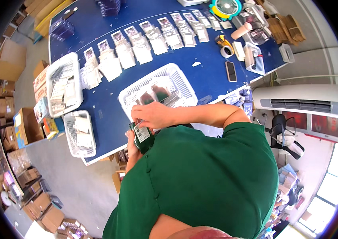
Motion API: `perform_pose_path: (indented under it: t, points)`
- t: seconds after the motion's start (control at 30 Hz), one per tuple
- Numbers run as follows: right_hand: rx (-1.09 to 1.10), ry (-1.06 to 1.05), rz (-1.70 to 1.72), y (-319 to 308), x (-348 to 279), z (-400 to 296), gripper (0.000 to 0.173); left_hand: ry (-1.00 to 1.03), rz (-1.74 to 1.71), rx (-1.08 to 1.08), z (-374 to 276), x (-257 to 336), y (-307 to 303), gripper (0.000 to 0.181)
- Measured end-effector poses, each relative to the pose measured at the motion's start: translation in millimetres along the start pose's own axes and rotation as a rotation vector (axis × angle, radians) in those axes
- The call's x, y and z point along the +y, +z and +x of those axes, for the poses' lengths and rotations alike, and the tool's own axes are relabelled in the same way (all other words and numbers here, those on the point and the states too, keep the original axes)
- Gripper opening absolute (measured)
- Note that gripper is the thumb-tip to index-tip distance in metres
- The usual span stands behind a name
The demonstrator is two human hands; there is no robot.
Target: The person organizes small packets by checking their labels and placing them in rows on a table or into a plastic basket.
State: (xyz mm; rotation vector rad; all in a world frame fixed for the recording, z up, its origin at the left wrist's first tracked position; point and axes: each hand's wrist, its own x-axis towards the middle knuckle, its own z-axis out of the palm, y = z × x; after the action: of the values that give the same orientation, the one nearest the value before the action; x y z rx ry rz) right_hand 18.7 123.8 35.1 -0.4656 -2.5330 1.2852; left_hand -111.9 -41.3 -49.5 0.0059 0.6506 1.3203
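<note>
My left hand (pixel 132 145) holds a glossy, dark-looking flat packet (pixel 143 138) close to my green shirt. A white label with print is on the packet's face. My right hand (pixel 154 114) is at the packet's upper end, thumb and fingers pinched together there; whether a small piece is between them cannot be made out. Just beyond my hands stands a white plastic basket (pixel 188 89), loaded with flat clear-wrapped packets (pixel 160 92) that reflect green. My right forearm passes over the basket's near rim.
Rows of overlapping cards in sleeves (pixel 142 53) fan across the blue table (pixel 109 98). Two white baskets (pixel 80 86) (pixel 92 143) stand left. To the right are a phone (pixel 231 71), a tape dispenser (pixel 225 47), a small basket (pixel 257 70) and a fan (pixel 226 6).
</note>
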Motion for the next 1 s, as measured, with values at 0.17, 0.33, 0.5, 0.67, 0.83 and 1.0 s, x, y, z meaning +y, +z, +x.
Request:
perform_pose_path:
  t: [0.17, 0.33, 0.5, 0.67, 0.83, 1.0]
  points:
    - [-0.041, 0.166, 0.043, -46.7, 19.1, -45.8, 0.020, -0.068, 0.095, -0.012, 33.1, -29.1, 31.5, 0.068]
    - [0.071, 0.353, 0.120, -135.0, 81.9, -94.3, 0.018, -0.195, -0.037, 0.208, 95.3, -71.6, 76.1, 0.065]
    - [0.472, 0.460, -0.422, -295.9, 241.7, -141.1, 0.037, -0.138, -0.100, 0.071, 173.4, -144.0, 138.3, 0.057]
    - [0.503, 0.743, -0.822, -439.9, 439.4, -182.5, 0.039, -0.193, -0.147, 0.120, 231.8, -198.0, 187.2, 0.055]
    - [0.387, 0.974, -0.835, -491.4, 583.5, -204.7, 0.034, -0.129, -0.129, 0.292, 252.6, -221.8, 207.3, 0.057]
    - [0.283, 0.909, -0.861, -498.1, 639.3, -204.9, 0.035, -0.084, -0.137, 0.346, 270.1, -228.7, 229.3, 0.057]
